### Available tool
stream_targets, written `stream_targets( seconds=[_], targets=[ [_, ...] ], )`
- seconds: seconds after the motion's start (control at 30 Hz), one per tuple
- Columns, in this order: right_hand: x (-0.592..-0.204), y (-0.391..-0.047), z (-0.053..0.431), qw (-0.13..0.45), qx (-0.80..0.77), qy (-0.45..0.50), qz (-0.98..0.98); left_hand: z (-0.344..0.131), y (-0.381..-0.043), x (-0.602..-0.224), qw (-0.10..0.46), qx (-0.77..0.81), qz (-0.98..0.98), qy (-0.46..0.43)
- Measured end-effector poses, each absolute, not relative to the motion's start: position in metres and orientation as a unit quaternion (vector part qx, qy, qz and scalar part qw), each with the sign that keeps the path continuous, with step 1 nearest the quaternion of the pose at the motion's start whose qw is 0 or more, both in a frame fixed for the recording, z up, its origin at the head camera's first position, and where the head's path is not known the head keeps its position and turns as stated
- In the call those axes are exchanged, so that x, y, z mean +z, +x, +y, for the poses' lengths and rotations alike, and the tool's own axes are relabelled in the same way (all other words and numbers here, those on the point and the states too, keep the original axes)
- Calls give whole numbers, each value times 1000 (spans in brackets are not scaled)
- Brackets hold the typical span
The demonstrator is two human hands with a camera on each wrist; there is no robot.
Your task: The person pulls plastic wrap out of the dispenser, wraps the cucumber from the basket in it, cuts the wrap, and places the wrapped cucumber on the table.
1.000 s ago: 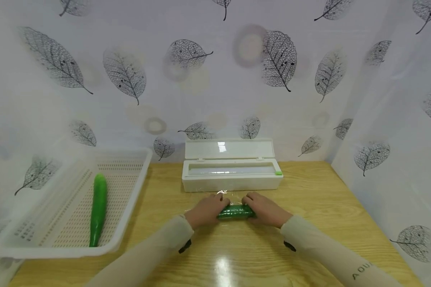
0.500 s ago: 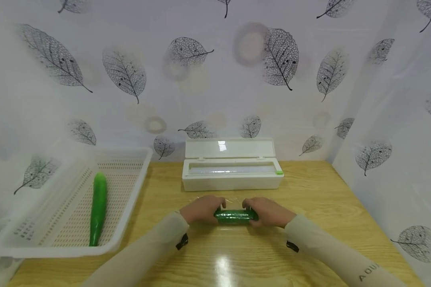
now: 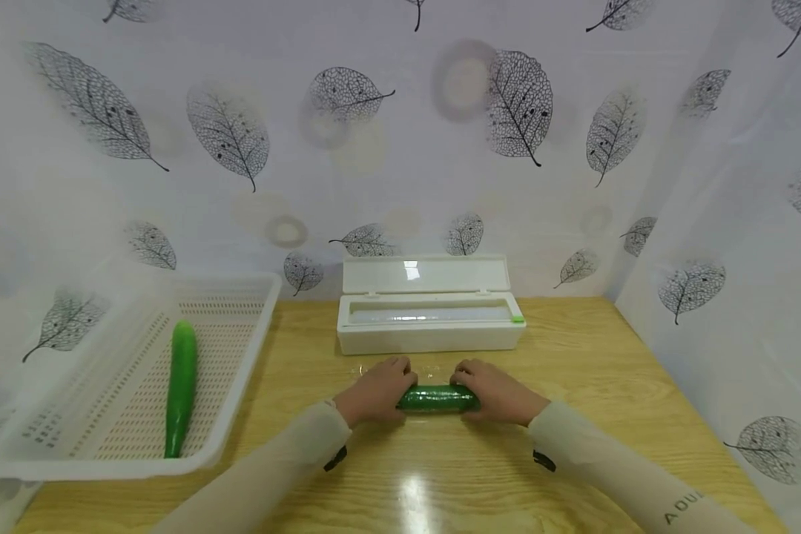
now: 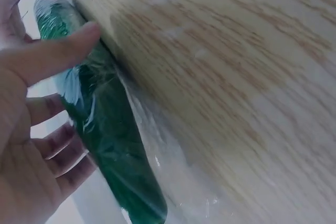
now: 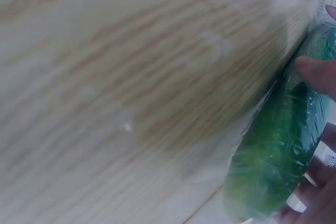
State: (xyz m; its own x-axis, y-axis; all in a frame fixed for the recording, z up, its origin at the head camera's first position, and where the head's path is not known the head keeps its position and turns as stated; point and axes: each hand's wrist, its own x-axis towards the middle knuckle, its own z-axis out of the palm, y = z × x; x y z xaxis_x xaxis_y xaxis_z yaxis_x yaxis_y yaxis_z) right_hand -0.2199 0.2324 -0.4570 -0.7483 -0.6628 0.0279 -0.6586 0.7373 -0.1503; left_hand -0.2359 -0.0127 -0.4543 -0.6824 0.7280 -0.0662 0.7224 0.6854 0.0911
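A green cucumber [image 3: 438,398] wrapped in clear cling film [image 4: 152,124] lies crosswise on the table in the head view. At its left end my left hand [image 3: 377,391] grips it, the thumb on the near side and the fingers on the far side in the left wrist view. My right hand [image 3: 500,393] holds the other end the same way; the right wrist view cuts off much of that hand. Loose film spreads beside the cucumber in the left wrist view. Both ends of the cucumber are hidden by my hands in the head view.
Behind the hands stands a white cling film box [image 3: 430,340], its lid up and a film roll [image 3: 427,316] inside. A white plastic basket [image 3: 240,400] at the left holds another cucumber [image 3: 182,389]. A leaf-print curtain [image 3: 400,163] hangs behind the wooden table [image 3: 587,371].
The cucumber first came a little toward me, then went slightly back. My fingers lifted half a second ago and now lie over it again. Less loose film shows behind it than at first.
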Motion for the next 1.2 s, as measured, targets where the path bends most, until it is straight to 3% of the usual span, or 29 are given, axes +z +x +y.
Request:
stream_targets(
  seconds=[0.2, 0.67, 1.0, 1.2],
  targets=[
    [-456, -222, 236, -20, -80, -376, 923, -10, -239, -455, 31, 31, 916, 399],
    [-454, -227, 279, 72, -112, -348, 928, -8, -239, -453, 37, 18, 919, 393],
    [-452, -223, 301, 56, -120, -339, 932, -8, -238, -448, 52, 11, 918, 394],
    [-452, -218, 295, -5, -143, -371, 917, -5, -240, -447, 76, -18, 919, 387]
  ],
)
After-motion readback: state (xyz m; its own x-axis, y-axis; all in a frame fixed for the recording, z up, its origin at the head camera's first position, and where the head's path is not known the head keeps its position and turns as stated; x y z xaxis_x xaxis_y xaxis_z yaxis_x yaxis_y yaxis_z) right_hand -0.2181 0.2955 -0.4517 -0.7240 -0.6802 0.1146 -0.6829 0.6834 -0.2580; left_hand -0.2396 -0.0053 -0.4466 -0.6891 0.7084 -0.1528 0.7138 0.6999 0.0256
